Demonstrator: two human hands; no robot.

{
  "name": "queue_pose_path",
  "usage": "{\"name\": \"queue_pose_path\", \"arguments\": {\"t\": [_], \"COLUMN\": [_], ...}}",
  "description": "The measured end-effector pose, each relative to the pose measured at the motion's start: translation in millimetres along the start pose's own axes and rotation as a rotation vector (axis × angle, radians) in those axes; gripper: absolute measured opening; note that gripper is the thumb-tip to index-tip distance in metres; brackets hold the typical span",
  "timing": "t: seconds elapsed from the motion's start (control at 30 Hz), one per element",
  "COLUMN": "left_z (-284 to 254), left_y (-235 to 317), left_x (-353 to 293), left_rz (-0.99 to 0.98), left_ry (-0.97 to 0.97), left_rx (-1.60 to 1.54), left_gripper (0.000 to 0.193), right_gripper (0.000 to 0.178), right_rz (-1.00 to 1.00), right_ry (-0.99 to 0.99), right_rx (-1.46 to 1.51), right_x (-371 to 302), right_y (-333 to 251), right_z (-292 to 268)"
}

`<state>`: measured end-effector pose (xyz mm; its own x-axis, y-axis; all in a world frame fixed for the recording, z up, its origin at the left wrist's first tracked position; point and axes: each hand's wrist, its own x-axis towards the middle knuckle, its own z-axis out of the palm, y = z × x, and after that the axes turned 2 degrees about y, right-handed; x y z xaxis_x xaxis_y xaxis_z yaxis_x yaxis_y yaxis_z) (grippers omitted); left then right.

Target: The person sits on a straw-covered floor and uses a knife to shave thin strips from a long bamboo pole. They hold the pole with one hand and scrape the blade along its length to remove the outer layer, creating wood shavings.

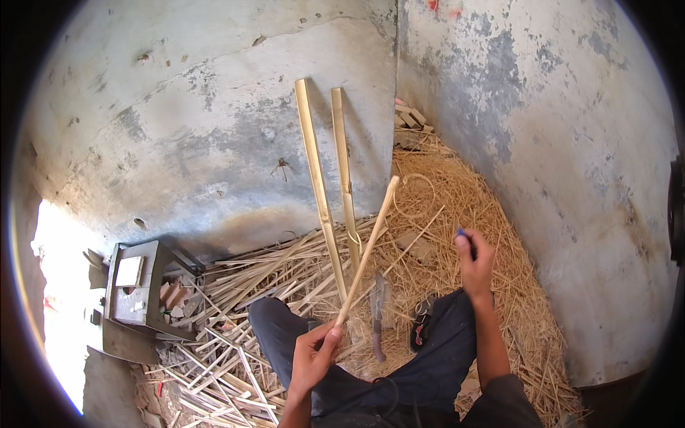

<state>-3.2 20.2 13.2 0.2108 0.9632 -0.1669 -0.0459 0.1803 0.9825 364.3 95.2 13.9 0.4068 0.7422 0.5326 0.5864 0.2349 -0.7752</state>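
Note:
My left hand (314, 354) is closed around the lower end of a pale wooden stick (369, 247), which slants up and to the right. On the right, my right hand (477, 264) is raised apart from the stick. Its fingers are pinched, and a small blue thing (460, 232) shows at the fingertips, too small to name. Between my bent legs a large knife (378, 314) lies on the ground, its handle toward me. Beyond the stick, two split bamboo strips, a longer one (316, 171) and a shorter one (342, 150), lean against the wall.
Loose split sticks (246, 357) cover the ground on the left. A heap of straw-like shavings (457, 185) fills the right side up to the walls. A grey box-like cabinet (135, 285) stands at the left beside a bright opening. A sandal (421, 324) is near my right leg.

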Motion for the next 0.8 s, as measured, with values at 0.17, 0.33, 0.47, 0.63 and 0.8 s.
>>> {"name": "queue_pose_path", "arguments": {"t": [0.17, 0.33, 0.47, 0.63, 0.8], "left_z": [19, 35, 40, 43, 49], "left_y": [14, 15, 15, 20, 15], "left_x": [17, 22, 23, 26, 24], "left_rz": [0.041, 0.090, 0.121, 0.371, 0.411], "left_ry": [-0.061, -0.082, -0.055, 0.061, 0.103], "left_rx": [-0.080, -0.078, -0.017, 0.306, 0.312], "left_gripper": [0.038, 0.039, 0.032, 0.034, 0.033], "right_gripper": [0.033, 0.033, 0.033, 0.032, 0.032], "right_rz": [-0.308, -0.443, -0.502, -0.508, -0.438], "right_ry": [-0.246, -0.359, -0.376, -0.387, -0.236], "right_rx": [0.099, 0.007, -0.024, -0.060, -0.081], "right_x": [-47, -63, -65, -67, -58], "right_y": [-52, -80, -84, -89, -75], "right_z": [31, 36, 37, 38, 38]}}
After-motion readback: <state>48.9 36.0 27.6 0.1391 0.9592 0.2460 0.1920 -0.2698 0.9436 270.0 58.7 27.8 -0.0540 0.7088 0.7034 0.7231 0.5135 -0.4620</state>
